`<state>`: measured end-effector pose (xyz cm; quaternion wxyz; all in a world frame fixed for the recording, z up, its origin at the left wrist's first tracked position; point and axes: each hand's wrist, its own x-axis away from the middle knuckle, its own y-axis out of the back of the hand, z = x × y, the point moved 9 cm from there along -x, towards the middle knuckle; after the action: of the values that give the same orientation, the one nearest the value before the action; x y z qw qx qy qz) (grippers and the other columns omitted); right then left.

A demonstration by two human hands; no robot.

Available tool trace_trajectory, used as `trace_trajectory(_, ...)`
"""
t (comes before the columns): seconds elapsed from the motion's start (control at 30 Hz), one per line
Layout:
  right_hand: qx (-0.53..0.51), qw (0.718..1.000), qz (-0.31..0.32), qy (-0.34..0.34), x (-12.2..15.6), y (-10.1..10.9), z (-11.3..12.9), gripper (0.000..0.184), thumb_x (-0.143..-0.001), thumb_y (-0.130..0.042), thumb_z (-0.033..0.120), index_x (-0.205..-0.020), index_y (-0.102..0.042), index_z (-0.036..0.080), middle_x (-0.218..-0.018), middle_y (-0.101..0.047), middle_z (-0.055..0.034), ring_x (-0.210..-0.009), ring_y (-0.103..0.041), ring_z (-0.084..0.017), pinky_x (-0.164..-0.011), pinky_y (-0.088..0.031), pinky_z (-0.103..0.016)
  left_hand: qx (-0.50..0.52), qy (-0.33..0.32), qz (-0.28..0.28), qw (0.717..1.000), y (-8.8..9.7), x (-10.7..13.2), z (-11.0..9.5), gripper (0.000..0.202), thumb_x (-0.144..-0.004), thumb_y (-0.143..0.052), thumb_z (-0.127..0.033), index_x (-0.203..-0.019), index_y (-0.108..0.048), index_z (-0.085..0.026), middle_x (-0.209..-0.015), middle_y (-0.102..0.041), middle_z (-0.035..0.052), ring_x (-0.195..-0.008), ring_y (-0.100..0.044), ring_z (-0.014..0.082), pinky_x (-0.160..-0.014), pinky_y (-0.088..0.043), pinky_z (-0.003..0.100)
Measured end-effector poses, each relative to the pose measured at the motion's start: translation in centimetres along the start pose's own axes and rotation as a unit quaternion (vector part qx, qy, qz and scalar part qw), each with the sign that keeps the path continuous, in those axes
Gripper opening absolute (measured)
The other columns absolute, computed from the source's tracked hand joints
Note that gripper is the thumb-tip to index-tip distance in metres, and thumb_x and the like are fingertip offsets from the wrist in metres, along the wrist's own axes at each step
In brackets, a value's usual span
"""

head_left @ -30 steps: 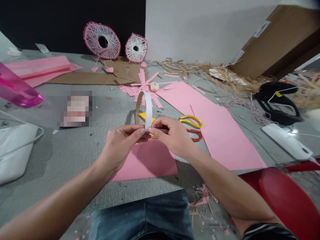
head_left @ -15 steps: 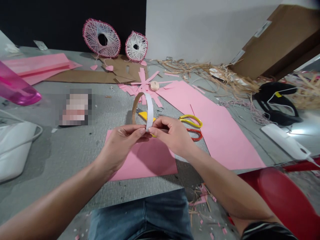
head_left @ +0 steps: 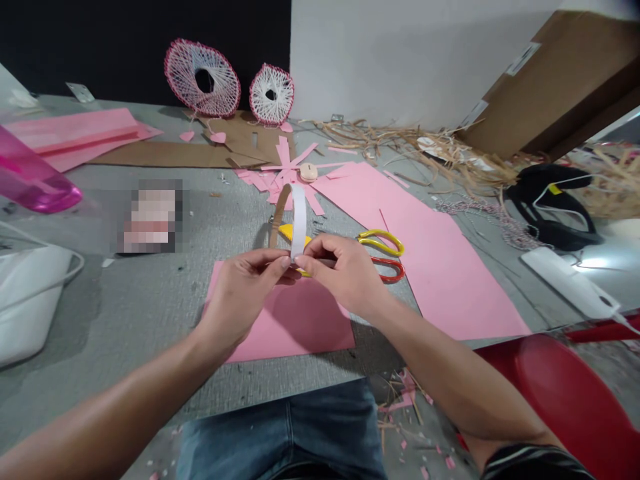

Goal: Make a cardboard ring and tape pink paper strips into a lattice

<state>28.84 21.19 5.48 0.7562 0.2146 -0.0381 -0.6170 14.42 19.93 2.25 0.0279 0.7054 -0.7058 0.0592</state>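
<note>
Both hands pinch a narrow cardboard strip (head_left: 299, 220), white on one face and brown on the other, bent into a standing loop. My left hand (head_left: 250, 283) grips its lower end between thumb and fingers. Right beside it, my right hand (head_left: 345, 270) pinches the same spot, so the fingertips nearly touch and hide where the ends meet. Below the hands lies a pink paper sheet (head_left: 300, 327). Behind the fingers, a yellow cutter (head_left: 287, 231) is partly covered. Scissors with yellow and red handles (head_left: 387, 243) show past my right hand, their blades hidden.
A large pink sheet (head_left: 440, 267) spreads to the right. Farther back are pink paper strips (head_left: 285, 157), a tape measure (head_left: 309, 173), two string-wound rings (head_left: 203, 77) and dry fibres (head_left: 380, 137). A white device (head_left: 570, 283) lies at right; a red chair (head_left: 575, 393) stands below.
The strip loop has narrowed and turned slightly, its brown side tilting toward the white side. Both hands keep their pinch in nearly the same place.
</note>
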Motion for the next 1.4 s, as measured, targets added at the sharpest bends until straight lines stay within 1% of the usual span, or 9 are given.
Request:
trace_trajectory(0.33, 0.021, 1.0, 0.001, 0.011, 0.1, -0.3, 0.3, 0.015, -0.086, -0.066, 0.027, -0.074, -0.062, 0.019, -0.07, -0.064, 0.0017, -0.063, -0.055, -0.011, -0.059, -0.042, -0.024, -0.055, -0.017, -0.017, 0.998, 0.3, 0.2, -0.4, 0.013, -0.081, -0.073, -0.03, -0.084, -0.077, -0.018, -0.076, -0.077, 0.003, -0.07, -0.072, 0.0168, -0.071, -0.057, 0.027)
trace_trajectory(0.53, 0.005, 1.0, 0.0, 0.012, 0.3, -0.1, 0.5, 0.018, -0.086, -0.067, 0.029, -0.072, -0.06, 0.019, -0.069, -0.063, 0.0017, -0.062, -0.054, -0.011, -0.059, -0.042, -0.025, -0.08, -0.031, -0.049, 0.995, 1.0, 0.1, -0.4, 0.012, -0.081, -0.072, -0.03, -0.08, -0.075, -0.018, -0.071, -0.075, 0.003, -0.069, -0.071, 0.0182, -0.069, -0.054, 0.028)
trace_trajectory(0.7, -0.008, 1.0, 0.017, 0.009, 0.1, -0.2, 0.3, 0.016, -0.085, -0.067, 0.029, -0.074, -0.061, 0.019, -0.069, -0.062, 0.0026, -0.062, -0.053, -0.01, -0.058, -0.041, -0.024, -0.051, -0.051, -0.004, 0.997, 0.0, 0.3, -0.9, 0.011, -0.081, -0.071, -0.027, -0.075, -0.074, -0.019, -0.075, -0.071, 0.0008, -0.067, -0.062, 0.0134, -0.067, -0.05, 0.025)
trace_trajectory(0.83, -0.026, 0.999, 0.026, 0.005, 0.0, -0.2, 0.2, 0.016, -0.086, -0.067, 0.028, -0.075, -0.061, 0.018, -0.07, -0.062, 0.003, -0.062, -0.052, -0.009, -0.059, -0.04, -0.024, -0.026, -0.02, 0.033, 0.999, -0.6, 0.2, -0.3, 0.016, -0.082, -0.07, -0.028, -0.07, -0.073, -0.018, -0.07, -0.067, 0.0006, -0.066, -0.057, 0.0125, -0.067, -0.048, 0.024)
trace_trajectory(1.0, -0.016, 1.0, 0.027, -0.002, -0.1, -0.1, -0.2, 0.016, -0.085, -0.067, 0.03, -0.075, -0.062, 0.018, -0.07, -0.062, 0.0026, -0.061, -0.051, -0.009, -0.058, -0.04, -0.024, -0.011, -0.01, 0.039, 0.999, -0.7, 0.0, -0.1, 0.015, -0.081, -0.07, -0.027, -0.07, -0.074, -0.018, -0.066, -0.066, 0.0004, -0.065, -0.057, 0.0124, -0.065, -0.047, 0.024)
trace_trajectory(1.1, -0.013, 0.999, 0.042, -0.012, -0.2, -0.2, -0.5, 0.017, -0.085, -0.067, 0.032, -0.076, -0.063, 0.018, -0.07, -0.063, 0.0023, -0.061, -0.052, -0.01, -0.057, -0.04, -0.024, -0.01, -0.006, 0.047, 0.999, -0.6, -0.1, 0.2, 0.015, -0.081, -0.071, -0.028, -0.07, -0.074, -0.018, -0.065, -0.065, 0.0005, -0.064, -0.056, 0.0129, -0.064, -0.047, 0.025)
trace_trajectory(1.23, -0.022, 0.998, 0.058, -0.022, -0.3, -0.4, -0.7, 0.015, -0.084, -0.067, 0.03, -0.076, -0.063, 0.018, -0.07, -0.063, 0.0023, -0.061, -0.054, -0.01, -0.057, -0.041, -0.024, 0.027, 0.0, 0.08, 0.996, -0.8, -0.4, 0.7, 0.024, -0.087, -0.066, -0.038, -0.074, -0.074, -0.019, -0.069, -0.067, 0.0015, -0.065, -0.058, 0.0135, -0.065, -0.047, 0.025)
trace_trajectory(1.3, -0.023, 0.997, 0.063, -0.024, -0.3, -0.5, -0.7, 0.013, -0.083, -0.067, 0.028, -0.075, -0.062, 0.018, -0.07, -0.064, 0.0023, -0.062, -0.055, -0.01, -0.058, -0.042, -0.024, 0.011, -0.016, 0.086, 0.996, -0.8, -0.5, 0.3, 0.031, -0.09, -0.062, -0.042, -0.072, -0.072, -0.02, -0.067, -0.066, 0.0012, -0.064, -0.058, 0.0135, -0.064, -0.047, 0.025)
trace_trajectory(1.4, -0.017, 0.997, 0.074, -0.013, -0.2, -0.9, -0.3, 0.012, -0.083, -0.066, 0.025, -0.074, -0.062, 0.019, -0.07, -0.065, 0.002, -0.064, -0.057, -0.011, -0.06, -0.044, -0.024, -0.082, -0.063, 0.062, 0.993, -0.5, -0.6, -1.2, 0.029, -0.086, -0.065, -0.039, -0.065, -0.069, -0.02, -0.059, -0.062, 0.0, -0.059, -0.055, 0.014, -0.058, -0.044, 0.025)
